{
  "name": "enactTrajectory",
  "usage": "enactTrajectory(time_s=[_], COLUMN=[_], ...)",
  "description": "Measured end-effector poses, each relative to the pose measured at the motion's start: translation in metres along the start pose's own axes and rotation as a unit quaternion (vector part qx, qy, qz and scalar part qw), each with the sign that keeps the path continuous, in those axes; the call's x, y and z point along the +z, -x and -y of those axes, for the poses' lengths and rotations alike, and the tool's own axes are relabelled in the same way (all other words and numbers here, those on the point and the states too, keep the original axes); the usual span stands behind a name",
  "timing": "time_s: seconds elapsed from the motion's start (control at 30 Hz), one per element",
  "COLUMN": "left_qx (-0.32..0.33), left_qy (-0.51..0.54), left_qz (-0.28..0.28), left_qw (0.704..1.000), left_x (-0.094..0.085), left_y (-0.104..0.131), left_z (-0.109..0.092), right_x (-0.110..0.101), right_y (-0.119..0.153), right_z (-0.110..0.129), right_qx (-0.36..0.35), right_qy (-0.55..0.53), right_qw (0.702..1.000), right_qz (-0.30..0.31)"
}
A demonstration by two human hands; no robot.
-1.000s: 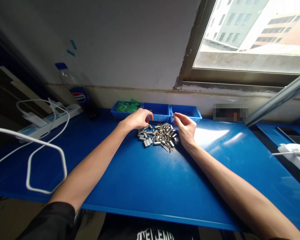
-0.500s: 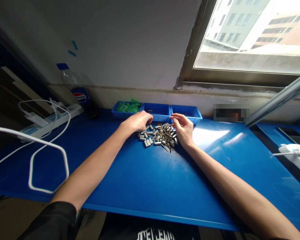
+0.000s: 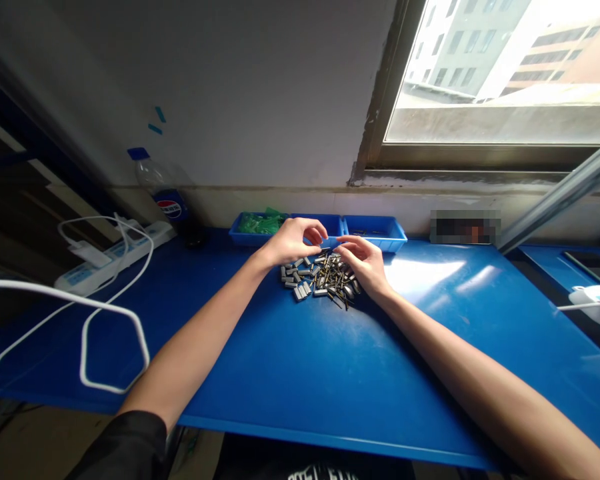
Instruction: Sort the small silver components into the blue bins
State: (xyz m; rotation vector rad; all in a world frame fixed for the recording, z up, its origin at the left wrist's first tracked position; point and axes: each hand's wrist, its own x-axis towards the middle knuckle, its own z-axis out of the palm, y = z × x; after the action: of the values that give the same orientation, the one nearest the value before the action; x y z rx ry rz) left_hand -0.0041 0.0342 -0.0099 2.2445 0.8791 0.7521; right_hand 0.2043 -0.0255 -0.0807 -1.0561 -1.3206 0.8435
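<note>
A loose pile of small metal parts (image 3: 325,279), silvery blocks mixed with thin brass-and-dark pins, lies on the blue table. Above its far left side is my left hand (image 3: 296,241), fingers curled and thumb brought toward the index finger. My right hand (image 3: 365,263) is over the pile's right side, its thumb and index fingertips pinched close together. The fingertips of both hands nearly meet above the pile. Whatever they hold is too small to make out. Just behind the hands stand the blue bins (image 3: 375,243), partly hidden by the left hand.
Green plastic pieces (image 3: 260,222) fill the left bin; a few small dark bits lie in the right one. Leftward stand a cola bottle (image 3: 173,203) and a power strip (image 3: 110,257) with a looping white cable (image 3: 140,333). A blurred-out dark object (image 3: 465,227) sits by the wall.
My left hand has moved right, closer to my right hand, and now covers part of the middle bin. The right hand's fingertips have dipped slightly. The view has shifted a little.
</note>
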Motion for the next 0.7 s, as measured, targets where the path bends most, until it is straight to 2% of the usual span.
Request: enactTrajectory(time_s=[0.1, 0.23, 0.47, 0.57, 0.7], left_qx=[0.018, 0.028, 0.026, 0.013, -0.006], left_qy=[0.063, 0.093, 0.064, -0.009, -0.114], left_qz=[-0.022, -0.04, -0.035, -0.019, 0.029], left_qw=[0.998, 0.994, 0.997, 1.0, 0.993], left_x=[0.008, 0.015, 0.024, 0.021, 0.017], left_y=[-0.002, -0.002, -0.003, -0.002, 0.001], left_z=[0.002, 0.003, 0.011, 0.014, 0.02], right_x=[-0.002, -0.006, -0.008, -0.006, -0.005], right_y=[-0.001, -0.003, -0.005, -0.004, -0.006], right_z=[0.0, -0.003, -0.008, -0.006, -0.009], right_qx=[0.01, 0.032, 0.07, 0.059, 0.005], right_qy=[-0.006, -0.036, -0.062, -0.049, -0.008], right_qw=[1.0, 0.998, 0.995, 0.997, 0.991], right_qz=[0.024, 0.035, 0.046, 0.0, -0.134])
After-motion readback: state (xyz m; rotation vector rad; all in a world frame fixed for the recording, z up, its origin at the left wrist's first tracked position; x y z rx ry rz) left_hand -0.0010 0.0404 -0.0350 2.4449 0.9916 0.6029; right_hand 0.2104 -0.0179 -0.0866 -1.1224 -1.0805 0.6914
